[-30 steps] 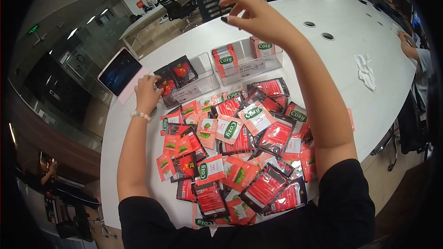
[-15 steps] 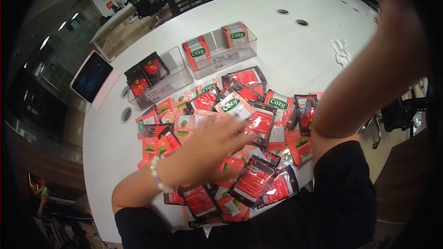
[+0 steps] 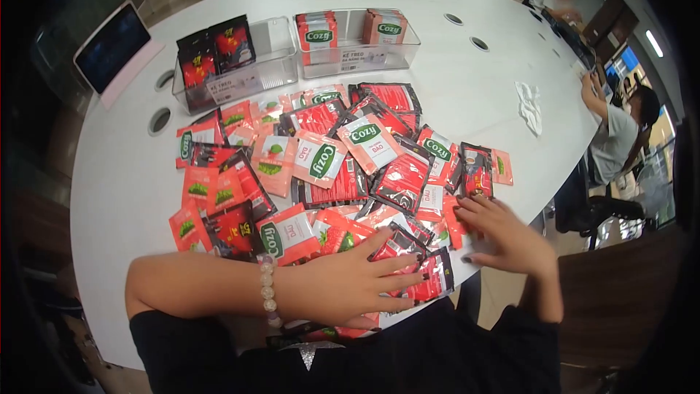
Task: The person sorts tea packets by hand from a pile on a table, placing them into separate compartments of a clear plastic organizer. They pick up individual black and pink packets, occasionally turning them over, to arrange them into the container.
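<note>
A loose heap of tea sachets covers the near part of the table. Some are pink and white Cozy sachets [image 3: 372,144], others black-edged red sachets [image 3: 403,181]. My left hand [image 3: 354,281], with a beaded bracelet [image 3: 267,290] at the wrist, lies spread over the front of the heap. Its fingers rest across black-and-red sachets [image 3: 437,277] by the table edge. At the heap's right side, my right hand [image 3: 507,237] has its fingers stretched towards a red sachet [image 3: 453,222], thumb apart. Nothing is visibly gripped in either hand.
Behind the heap stand two clear holders, the left one [image 3: 281,73] with black sachets [image 3: 233,47], the right one [image 3: 414,49] with Cozy sachets [image 3: 317,35]. A tablet [image 3: 113,49] stands at left. Crumpled tissue [image 3: 529,106] lies at right, near a seated person [image 3: 612,138].
My right hand, raised out of view before, has come down to the heap's right side. My left hand has moved towards the front edge and lies flatter. The camera view has shifted.
</note>
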Demonstrator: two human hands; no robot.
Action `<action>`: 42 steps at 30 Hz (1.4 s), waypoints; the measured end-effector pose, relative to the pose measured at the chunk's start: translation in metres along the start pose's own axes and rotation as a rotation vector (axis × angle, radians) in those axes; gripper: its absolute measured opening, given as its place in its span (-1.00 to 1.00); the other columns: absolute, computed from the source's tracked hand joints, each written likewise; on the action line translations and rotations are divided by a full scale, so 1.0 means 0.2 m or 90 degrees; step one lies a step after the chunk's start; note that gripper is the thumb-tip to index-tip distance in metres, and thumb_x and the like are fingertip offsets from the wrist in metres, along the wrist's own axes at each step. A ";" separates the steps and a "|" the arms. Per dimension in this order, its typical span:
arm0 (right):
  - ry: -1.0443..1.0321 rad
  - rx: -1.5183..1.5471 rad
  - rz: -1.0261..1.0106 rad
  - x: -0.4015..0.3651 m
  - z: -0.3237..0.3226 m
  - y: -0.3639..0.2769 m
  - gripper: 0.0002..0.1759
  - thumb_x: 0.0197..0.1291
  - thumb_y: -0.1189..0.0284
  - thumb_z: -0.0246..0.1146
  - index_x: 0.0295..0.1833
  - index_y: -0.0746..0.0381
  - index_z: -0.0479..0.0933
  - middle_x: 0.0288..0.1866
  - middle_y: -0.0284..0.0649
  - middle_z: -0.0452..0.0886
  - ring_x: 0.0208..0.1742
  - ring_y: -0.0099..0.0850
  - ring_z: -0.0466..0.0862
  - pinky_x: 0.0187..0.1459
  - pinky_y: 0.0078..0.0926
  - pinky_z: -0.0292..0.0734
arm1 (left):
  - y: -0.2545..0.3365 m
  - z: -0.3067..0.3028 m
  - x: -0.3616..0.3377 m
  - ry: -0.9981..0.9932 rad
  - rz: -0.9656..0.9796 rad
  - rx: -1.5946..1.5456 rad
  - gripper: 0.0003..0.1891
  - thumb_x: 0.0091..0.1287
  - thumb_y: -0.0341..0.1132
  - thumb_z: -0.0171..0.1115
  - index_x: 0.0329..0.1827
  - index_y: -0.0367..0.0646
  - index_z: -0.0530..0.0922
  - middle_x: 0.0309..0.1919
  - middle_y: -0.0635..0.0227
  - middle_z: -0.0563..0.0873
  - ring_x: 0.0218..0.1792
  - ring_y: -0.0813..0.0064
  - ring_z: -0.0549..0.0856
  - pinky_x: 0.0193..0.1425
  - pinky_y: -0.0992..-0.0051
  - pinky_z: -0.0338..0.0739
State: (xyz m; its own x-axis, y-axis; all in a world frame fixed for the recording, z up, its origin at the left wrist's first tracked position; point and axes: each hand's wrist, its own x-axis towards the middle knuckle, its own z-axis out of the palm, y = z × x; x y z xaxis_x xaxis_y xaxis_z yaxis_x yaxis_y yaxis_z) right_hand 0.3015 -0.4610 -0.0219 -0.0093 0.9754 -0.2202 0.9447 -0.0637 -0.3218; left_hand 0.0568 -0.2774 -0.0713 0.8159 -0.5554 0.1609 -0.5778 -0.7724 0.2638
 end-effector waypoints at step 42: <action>0.320 0.005 -0.154 1.80 -0.44 0.00 -0.82 0.12 0.54 0.31 -0.15 0.32 0.53 -0.30 -0.11 0.67 -0.28 -0.32 0.66 -0.24 -0.39 0.53 | -0.12 0.06 -0.05 0.132 -0.123 0.145 -0.45 0.35 0.16 0.04 0.24 -0.02 0.48 0.28 0.16 0.42 0.39 0.14 0.28 0.38 -0.15 0.14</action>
State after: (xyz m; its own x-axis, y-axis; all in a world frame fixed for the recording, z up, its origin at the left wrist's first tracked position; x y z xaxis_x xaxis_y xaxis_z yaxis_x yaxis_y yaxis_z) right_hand 0.3278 -0.0918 -0.0202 -0.0663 0.9431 0.3258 0.9326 0.1747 -0.3157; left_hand 0.0625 -0.2580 -0.0905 0.8841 -0.3369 0.3238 -0.3841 -0.9186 0.0930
